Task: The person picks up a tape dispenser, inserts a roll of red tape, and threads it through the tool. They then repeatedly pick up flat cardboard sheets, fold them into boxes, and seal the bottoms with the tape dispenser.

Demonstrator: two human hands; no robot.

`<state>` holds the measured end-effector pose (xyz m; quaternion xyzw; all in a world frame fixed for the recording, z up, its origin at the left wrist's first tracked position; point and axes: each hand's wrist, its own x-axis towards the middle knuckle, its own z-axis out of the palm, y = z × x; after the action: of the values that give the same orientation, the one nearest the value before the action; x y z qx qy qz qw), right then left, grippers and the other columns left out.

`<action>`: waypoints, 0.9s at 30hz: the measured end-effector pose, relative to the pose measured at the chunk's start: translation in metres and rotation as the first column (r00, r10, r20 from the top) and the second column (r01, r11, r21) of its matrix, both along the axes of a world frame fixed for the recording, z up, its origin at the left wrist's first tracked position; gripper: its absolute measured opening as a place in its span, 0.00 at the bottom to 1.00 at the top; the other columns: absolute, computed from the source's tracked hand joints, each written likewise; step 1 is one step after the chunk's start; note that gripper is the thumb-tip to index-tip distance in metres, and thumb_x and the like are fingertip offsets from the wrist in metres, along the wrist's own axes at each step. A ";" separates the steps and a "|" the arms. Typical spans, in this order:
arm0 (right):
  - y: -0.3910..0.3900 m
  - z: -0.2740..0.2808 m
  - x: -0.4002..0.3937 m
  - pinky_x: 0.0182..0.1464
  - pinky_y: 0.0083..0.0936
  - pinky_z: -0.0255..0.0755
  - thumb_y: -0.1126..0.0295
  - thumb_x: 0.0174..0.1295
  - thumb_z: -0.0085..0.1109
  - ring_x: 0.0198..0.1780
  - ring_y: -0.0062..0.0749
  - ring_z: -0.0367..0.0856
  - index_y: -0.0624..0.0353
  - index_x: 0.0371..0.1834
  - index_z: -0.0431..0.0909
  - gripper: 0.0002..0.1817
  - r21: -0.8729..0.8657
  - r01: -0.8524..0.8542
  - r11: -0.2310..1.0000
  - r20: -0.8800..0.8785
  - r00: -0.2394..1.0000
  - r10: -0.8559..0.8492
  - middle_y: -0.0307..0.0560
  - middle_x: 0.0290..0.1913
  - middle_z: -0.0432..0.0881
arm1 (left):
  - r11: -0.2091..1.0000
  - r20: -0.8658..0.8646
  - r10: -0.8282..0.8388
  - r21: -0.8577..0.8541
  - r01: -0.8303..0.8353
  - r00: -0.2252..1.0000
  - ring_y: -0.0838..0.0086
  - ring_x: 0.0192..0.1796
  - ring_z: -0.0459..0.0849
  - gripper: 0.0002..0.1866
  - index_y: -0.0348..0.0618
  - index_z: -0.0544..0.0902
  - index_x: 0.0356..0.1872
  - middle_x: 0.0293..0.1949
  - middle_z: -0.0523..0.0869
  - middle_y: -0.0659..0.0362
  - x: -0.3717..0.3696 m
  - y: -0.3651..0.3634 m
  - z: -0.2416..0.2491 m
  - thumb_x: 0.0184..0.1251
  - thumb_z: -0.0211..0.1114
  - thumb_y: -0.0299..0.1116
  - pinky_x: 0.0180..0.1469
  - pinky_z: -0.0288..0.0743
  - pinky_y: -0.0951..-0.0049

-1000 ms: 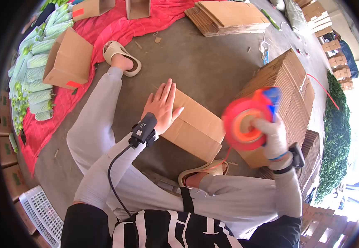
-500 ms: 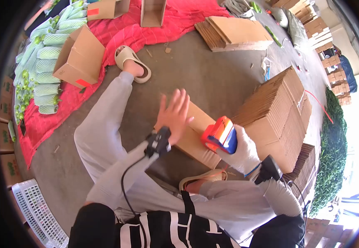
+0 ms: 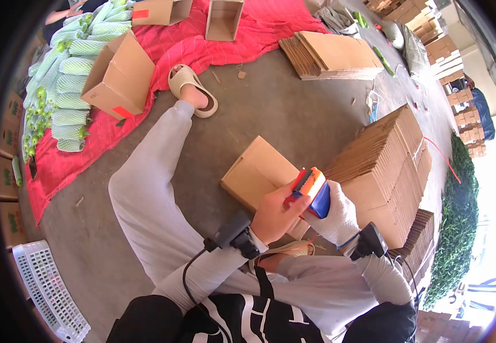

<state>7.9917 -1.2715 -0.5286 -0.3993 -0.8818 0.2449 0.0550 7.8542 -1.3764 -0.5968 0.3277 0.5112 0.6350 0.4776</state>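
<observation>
A red, orange and blue tape dispenser is gripped by my right hand, which wears a white glove. My bare left hand reaches across to it, thumb and fingers closed against its red and orange front end. Any tape between those fingers is too small to make out. Beneath both hands a closed cardboard box rests on the floor between my legs. My left hand and the dispenser cover its near right part.
Flattened cartons stand bundled at my right, with another flat stack ahead. An open carton and net-wrapped green vegetables are on a red cloth. A white plastic crate lies at lower left.
My left hand has moved from above the box, fingers spread, down and right onto the dispenser. The dispenser has turned slightly in my right hand. More of the box shows.
</observation>
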 end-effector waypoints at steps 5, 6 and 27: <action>-0.007 0.007 -0.014 0.47 0.42 0.82 0.57 0.53 0.76 0.45 0.55 0.88 0.58 0.55 0.75 0.30 0.042 -0.030 0.999 0.012 1.000 0.029 0.57 0.44 0.86 | 0.963 0.775 0.251 -0.141 -0.228 0.580 0.74 0.53 0.86 0.16 0.36 0.84 0.56 0.52 0.89 0.58 -0.003 0.030 -0.011 0.79 0.64 0.38 0.58 0.78 0.70; -0.008 0.013 -0.019 0.47 0.43 0.82 0.56 0.53 0.75 0.45 0.55 0.88 0.58 0.55 0.75 0.30 0.031 -0.025 0.999 0.039 0.999 0.024 0.57 0.44 0.86 | 0.959 0.779 0.259 -0.136 -0.248 0.571 0.74 0.53 0.86 0.16 0.36 0.84 0.56 0.52 0.89 0.58 -0.006 0.037 -0.018 0.79 0.63 0.38 0.58 0.78 0.69; 0.005 0.011 -0.022 0.47 0.39 0.82 0.55 0.49 0.79 0.44 0.51 0.88 0.59 0.52 0.78 0.30 0.037 -0.135 0.990 0.119 0.984 0.130 0.53 0.43 0.87 | 0.860 0.236 0.294 -0.489 -0.148 0.926 0.61 0.57 0.86 0.33 0.26 0.76 0.63 0.56 0.87 0.45 -0.137 0.046 -0.294 0.75 0.65 0.49 0.57 0.80 0.63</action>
<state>7.9697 -1.2663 -0.5173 -0.3520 -0.9134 0.2043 -0.0038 7.7172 -1.3301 -0.8905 0.0419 0.6031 0.5883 0.5371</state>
